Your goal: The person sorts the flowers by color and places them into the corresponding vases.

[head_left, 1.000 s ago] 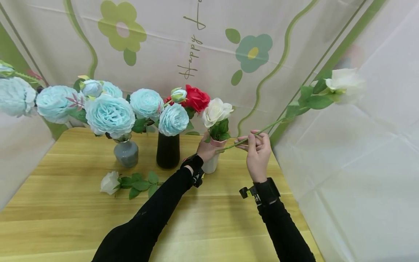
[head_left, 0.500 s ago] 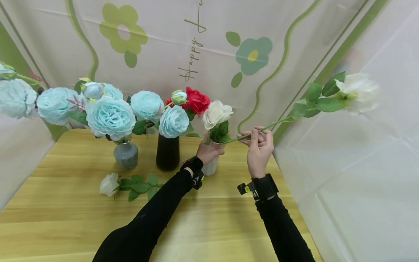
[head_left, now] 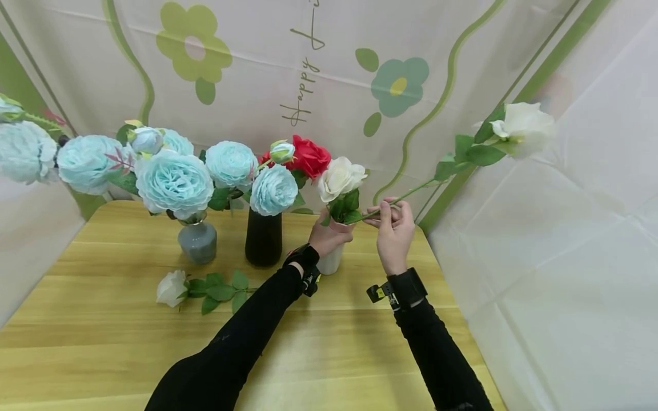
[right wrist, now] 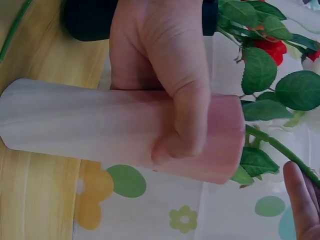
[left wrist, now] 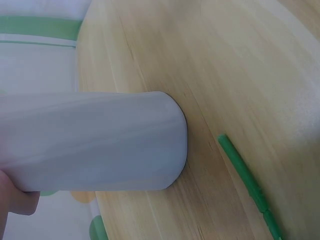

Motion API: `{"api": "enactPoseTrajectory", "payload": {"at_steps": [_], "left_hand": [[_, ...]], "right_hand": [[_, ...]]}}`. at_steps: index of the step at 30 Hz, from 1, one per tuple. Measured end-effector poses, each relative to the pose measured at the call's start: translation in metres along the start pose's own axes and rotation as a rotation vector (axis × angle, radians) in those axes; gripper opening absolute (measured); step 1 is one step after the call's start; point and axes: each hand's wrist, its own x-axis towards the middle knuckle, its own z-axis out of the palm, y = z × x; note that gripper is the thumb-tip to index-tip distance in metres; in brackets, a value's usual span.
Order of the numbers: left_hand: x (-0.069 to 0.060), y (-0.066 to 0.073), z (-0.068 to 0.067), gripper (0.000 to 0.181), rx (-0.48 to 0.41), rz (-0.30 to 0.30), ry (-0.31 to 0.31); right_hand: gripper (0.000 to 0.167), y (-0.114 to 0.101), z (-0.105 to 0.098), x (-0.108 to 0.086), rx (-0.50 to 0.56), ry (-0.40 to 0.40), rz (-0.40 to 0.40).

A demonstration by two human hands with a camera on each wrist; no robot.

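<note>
In the head view my left hand (head_left: 324, 235) grips the upper part of a white vase with a pink rim (head_left: 330, 261), its thumb wrapped across the front in the right wrist view. White roses (head_left: 341, 178) with green leaves stand in that vase. My right hand (head_left: 396, 237) pinches the green stem of another white rose (head_left: 526, 128), which slants up to the right. At the vase's mouth, the stem (right wrist: 280, 147) meets the rim in the right wrist view; its lower tip is hidden. The vase (left wrist: 100, 142) stands upright on the table.
Left of the vase stand a black vase (head_left: 264, 242) with red and light blue flowers and a grey vase (head_left: 197, 242) with light blue ones. A white rose (head_left: 172, 288) lies on the wooden table (head_left: 319, 354). A printed cloth (head_left: 247, 68) hangs behind.
The stem's lower end has risen from in front of the vase to its mouth and gone out of sight. The right hand and its rose have shifted left. The left hand stays put.
</note>
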Motion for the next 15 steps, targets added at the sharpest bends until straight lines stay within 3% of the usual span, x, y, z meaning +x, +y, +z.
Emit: {"api": "enactPoseTrajectory", "payload": {"at_steps": [1, 3, 4, 7, 11, 12, 15], "left_hand": [[-0.001, 0.0, 0.0, 0.079, 0.214, 0.025, 0.061], [-0.001, -0.002, 0.0, 0.084, 0.422, 0.048, 0.121], [0.0, -0.002, 0.0, 0.084, 0.435, 0.054, 0.131], [-0.001, 0.002, 0.001, 0.078, 0.449, 0.108, 0.115], [-0.007, 0.013, 0.004, 0.072, 0.401, 0.163, 0.051], [-0.008, 0.014, 0.005, 0.073, 0.412, 0.16, 0.053], [-0.01, 0.017, 0.004, 0.075, 0.33, 0.126, 0.025]], "right_hand": [[0.018, 0.02, -0.005, 0.001, 0.008, -0.022, -0.012], [0.021, 0.052, -0.011, 0.004, 0.009, -0.059, -0.017], [0.02, 0.069, -0.014, 0.005, 0.012, -0.082, -0.034], [0.02, 0.077, -0.011, 0.008, -0.068, -0.133, -0.035], [0.019, 0.031, 0.01, 0.007, -0.282, -0.15, -0.01], [0.018, 0.034, 0.01, 0.008, -0.344, -0.151, -0.015], [0.015, 0.021, 0.016, 0.009, -0.465, -0.161, -0.016]]}}
